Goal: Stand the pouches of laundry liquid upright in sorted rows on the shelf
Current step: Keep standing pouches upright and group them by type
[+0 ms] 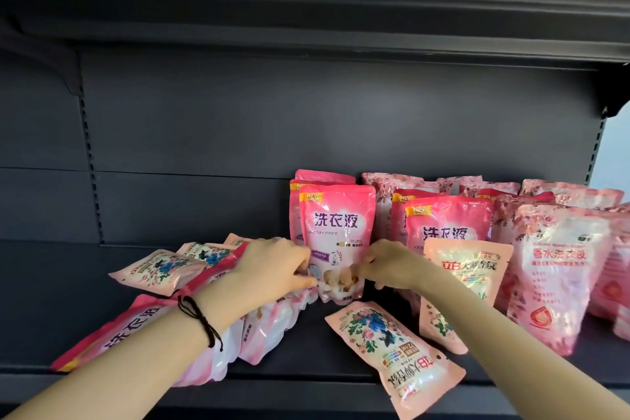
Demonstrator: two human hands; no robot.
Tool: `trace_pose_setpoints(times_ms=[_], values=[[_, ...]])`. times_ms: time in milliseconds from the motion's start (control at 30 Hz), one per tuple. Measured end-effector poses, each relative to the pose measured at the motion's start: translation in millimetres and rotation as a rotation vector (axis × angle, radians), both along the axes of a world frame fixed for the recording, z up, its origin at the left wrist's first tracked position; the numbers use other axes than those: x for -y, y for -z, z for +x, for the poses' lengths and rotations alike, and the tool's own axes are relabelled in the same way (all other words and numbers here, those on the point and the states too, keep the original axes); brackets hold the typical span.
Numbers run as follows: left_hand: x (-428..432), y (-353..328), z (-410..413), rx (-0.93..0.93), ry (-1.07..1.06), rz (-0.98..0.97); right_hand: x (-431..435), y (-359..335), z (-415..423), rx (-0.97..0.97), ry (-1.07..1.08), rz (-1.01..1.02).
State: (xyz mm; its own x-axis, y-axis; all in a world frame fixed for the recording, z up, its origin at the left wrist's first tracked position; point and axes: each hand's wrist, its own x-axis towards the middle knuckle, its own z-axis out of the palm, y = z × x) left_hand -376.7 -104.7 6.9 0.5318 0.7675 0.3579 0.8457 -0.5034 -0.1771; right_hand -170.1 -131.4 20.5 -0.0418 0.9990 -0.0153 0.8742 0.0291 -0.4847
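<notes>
A bright pink pouch (336, 228) stands upright mid-shelf, first in a short row. My left hand (272, 266) and my right hand (385, 266) both pinch its lower part from either side. Right of it stands a second pink row (446, 222), then pale rose pouches (559, 269) upright in rows. A peach floral pouch (467, 269) leans upright behind my right forearm. Another floral pouch (395, 355) lies flat at the shelf front. Under my left arm lies a heap of flat pink pouches (136, 327) and floral ones (160, 269).
The dark shelf board (68, 283) stretches bare to the left of the heap. Its front lip (306, 389) runs below the flat pouch. The dark back panel (238, 129) and the upper shelf (306, 10) close in above.
</notes>
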Motion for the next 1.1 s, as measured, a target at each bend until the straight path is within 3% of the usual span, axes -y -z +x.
trace_pose_setpoints(times_ms=[233, 500, 667, 800, 900, 1100], values=[[32.0, 14.4, 13.8, -0.05, 0.195, -0.066, 51.7, 9.0, 8.0, 0.135, -0.079, 0.065], [86.2, 42.8, 22.0, 0.113, 0.202, -0.275, 117.2, 42.6, 57.8, 0.103, -0.005, 0.011], [105.6, 68.6, 34.5, 0.272, 0.2, -0.323, 133.8, 70.9, 72.4, 0.149, 0.163, -0.049], [106.0, 77.6, 46.8, 0.424, 0.199, -0.35, 134.4, 89.1, 65.7, 0.042, 0.266, -0.116], [99.4, 78.1, 51.1, 0.52, 0.208, -0.366, 130.2, 95.4, 57.4, -0.08, 0.298, 0.01], [86.8, 88.2, 54.5, 0.653, 0.26, -0.513, 118.9, 99.7, 46.0, -0.627, 0.426, 0.159]])
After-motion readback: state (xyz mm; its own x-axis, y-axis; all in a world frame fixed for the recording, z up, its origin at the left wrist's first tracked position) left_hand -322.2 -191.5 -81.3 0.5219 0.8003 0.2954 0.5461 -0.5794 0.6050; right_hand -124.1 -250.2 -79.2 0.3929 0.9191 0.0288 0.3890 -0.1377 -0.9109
